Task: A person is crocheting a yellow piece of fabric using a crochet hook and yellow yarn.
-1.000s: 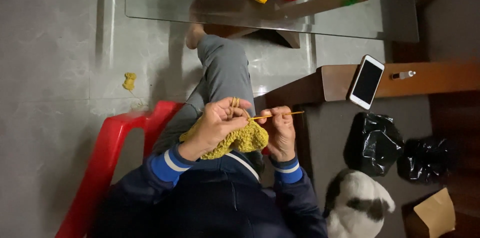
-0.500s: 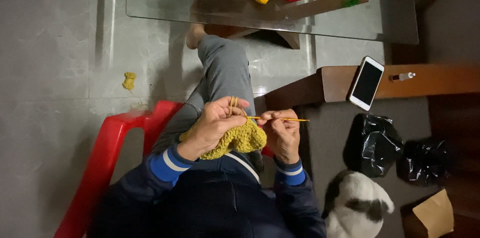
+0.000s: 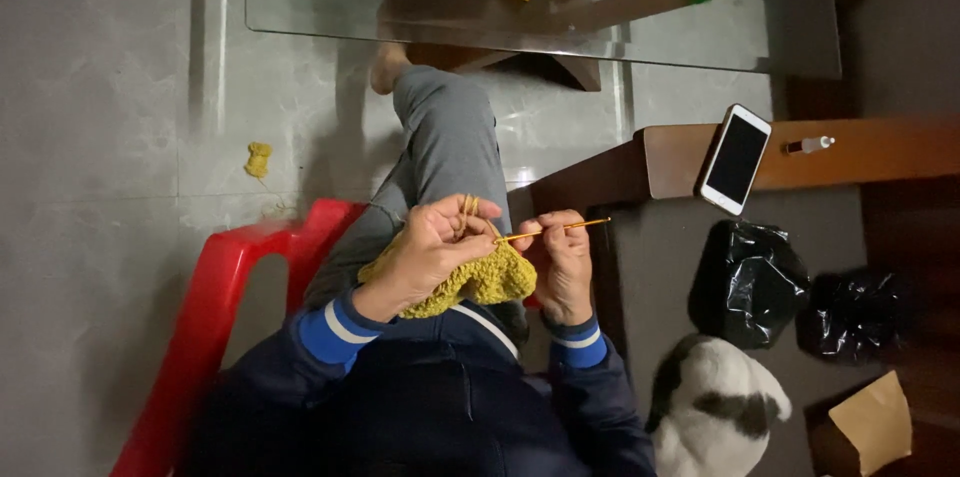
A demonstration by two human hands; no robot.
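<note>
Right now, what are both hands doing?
Left hand: closed on the yellow crochet piece.
Right hand: closed on the crochet hook.

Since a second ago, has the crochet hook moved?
Yes. The crochet hook in the right hand dropped from an upward tilt to nearly level, its free end still aimed toward the phone.

White phone (image 3: 735,159) with dark screen on the wooden ledge (image 3: 870,149); brown paper bag (image 3: 872,424) at lower right.
</note>
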